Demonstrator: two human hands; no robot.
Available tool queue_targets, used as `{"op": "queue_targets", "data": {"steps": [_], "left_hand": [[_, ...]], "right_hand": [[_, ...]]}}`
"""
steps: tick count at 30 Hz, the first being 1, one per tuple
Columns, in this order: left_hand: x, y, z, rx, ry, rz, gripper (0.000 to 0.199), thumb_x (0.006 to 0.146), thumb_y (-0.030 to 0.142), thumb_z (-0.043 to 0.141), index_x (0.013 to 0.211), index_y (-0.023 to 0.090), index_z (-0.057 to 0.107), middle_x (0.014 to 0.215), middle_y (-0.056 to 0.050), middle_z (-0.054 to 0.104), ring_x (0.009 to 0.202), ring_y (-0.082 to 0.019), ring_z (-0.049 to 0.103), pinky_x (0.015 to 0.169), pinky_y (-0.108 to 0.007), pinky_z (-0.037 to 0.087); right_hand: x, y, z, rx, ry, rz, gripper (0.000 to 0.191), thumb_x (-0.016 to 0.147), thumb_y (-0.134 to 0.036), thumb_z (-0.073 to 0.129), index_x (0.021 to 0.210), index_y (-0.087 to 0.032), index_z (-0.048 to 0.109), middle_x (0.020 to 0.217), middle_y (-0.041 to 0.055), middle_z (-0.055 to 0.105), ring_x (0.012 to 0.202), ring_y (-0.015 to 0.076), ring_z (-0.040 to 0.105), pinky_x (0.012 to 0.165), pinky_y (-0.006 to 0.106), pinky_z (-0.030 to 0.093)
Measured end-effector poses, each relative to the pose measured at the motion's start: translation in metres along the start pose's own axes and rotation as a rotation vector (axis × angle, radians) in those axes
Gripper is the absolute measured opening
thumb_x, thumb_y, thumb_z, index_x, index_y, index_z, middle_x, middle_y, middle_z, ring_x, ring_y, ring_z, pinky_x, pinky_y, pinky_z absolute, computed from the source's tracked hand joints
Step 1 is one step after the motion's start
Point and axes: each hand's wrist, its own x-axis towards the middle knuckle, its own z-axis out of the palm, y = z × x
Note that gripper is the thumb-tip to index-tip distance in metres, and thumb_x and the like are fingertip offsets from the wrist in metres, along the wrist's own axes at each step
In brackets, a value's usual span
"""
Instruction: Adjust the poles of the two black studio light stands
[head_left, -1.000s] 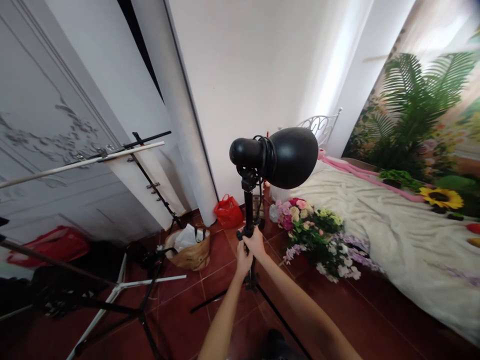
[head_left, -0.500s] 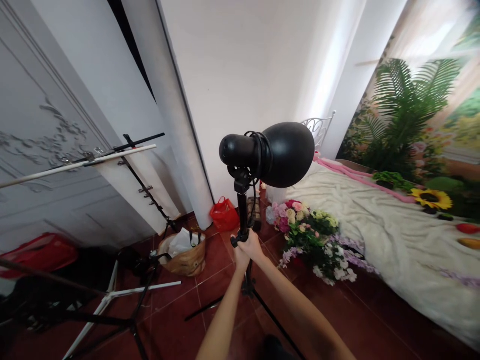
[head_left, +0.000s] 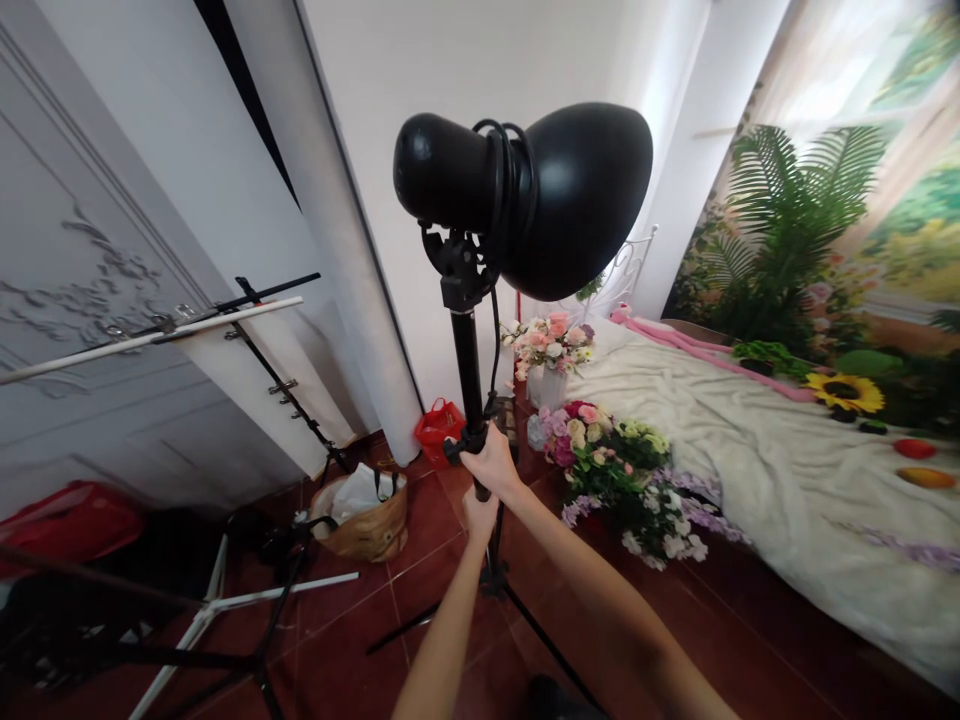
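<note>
Your right hand point(head_left: 493, 465) grips the stand point(head_left: 466, 370) just above your left hand point(head_left: 479, 516), also clasping it. The lamp point(head_left: 581, 190) tops both.

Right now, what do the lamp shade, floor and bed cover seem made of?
Lamp shade: probably metal painted satin black, judging by its soft highlight; possibly plastic.
Floor: likely ceramic or terracotta tile, dull red, with joint lines.
Bed cover: soft matte fabric, perhaps plush, by its rumpled folds.

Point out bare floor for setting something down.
Bare floor shows between the basket and the lamp stand, and between the right forearm and the bed. Crowded: far left, where stand legs cross, and beside the bed, among flowers.
</note>
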Motion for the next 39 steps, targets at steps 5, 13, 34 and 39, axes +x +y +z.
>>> {"op": "queue_targets", "data": {"steps": [5,13,34,39], "left_hand": [[-0.002,0.003,-0.001,0.045,-0.031,0.030,0.014,0.062,0.027,0.063,0.059,0.014,0.061,0.061,-0.008,0.066,0.062,-0.023,0.063,0.055,-0.030,0.047],[-0.003,0.003,0.001,0.035,-0.023,0.038,0.017,0.063,0.031,0.065,0.064,0.015,0.064,0.064,-0.009,0.067,0.068,-0.026,0.066,0.058,-0.032,0.050],[0.001,-0.006,0.009,-0.060,0.031,0.022,0.020,0.058,0.031,0.066,0.055,0.013,0.056,0.056,-0.003,0.058,0.053,-0.013,0.053,0.049,-0.022,0.040],[0.002,-0.010,0.010,-0.059,0.037,-0.015,0.025,0.058,0.032,0.065,0.050,0.016,0.047,0.048,0.001,0.050,0.045,-0.009,0.047,0.044,-0.020,0.037]], "right_hand": [[0.008,-0.013,-0.004,0.017,-0.002,-0.020,0.020,0.069,-0.033,0.061,0.079,-0.018,0.052,0.071,-0.0002,0.061,0.063,0.0139,0.057,0.061,0.024,0.046],[0.024,-0.035,-0.007,0.022,0.027,-0.065,0.018,0.068,-0.028,0.061,0.080,-0.018,0.052,0.073,0.0005,0.062,0.067,0.0150,0.059,0.065,0.025,0.047],[-0.048,0.029,-0.042,-0.094,-0.076,-0.088,0.044,0.085,-0.035,0.053,0.127,-0.022,0.046,0.123,0.0090,0.055,0.108,0.0194,0.056,0.094,0.036,0.047],[-0.114,0.090,-0.056,-0.234,-0.153,0.013,0.044,0.088,-0.032,0.047,0.131,-0.026,0.044,0.132,0.0083,0.049,0.123,0.0213,0.044,0.104,0.043,0.038]]}}
